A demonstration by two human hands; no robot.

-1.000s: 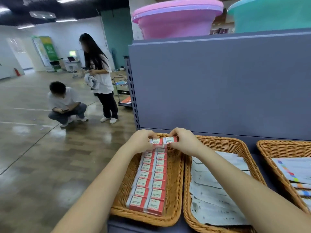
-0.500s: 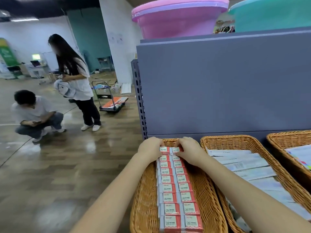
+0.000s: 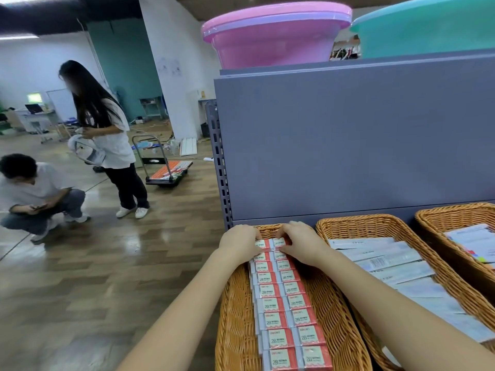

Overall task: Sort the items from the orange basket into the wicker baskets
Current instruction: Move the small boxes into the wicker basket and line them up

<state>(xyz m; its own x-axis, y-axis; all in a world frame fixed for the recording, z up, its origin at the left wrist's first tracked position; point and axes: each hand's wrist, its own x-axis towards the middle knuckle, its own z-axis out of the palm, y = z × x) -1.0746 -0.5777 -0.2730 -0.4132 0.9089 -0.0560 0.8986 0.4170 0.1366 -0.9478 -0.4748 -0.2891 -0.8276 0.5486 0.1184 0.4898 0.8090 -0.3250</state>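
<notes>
currently left hand (image 3: 239, 243) and right hand (image 3: 300, 246) are pressing curled fingers onto small red-and-white cardboard boxes (image 3: 284, 298) in the leftmost woven wicker basket (image 3: 235, 325); they are probably light and rigid, best pinched by their sides.

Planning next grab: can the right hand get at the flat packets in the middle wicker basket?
Probably yes. The right hand sits one basket over, and the flat packets lie uncovered in the open-topped middle wicker basket.

shelf (image 3: 348, 145) grey | holds three wicker baskets (image 3: 235, 317) side by side
</notes>
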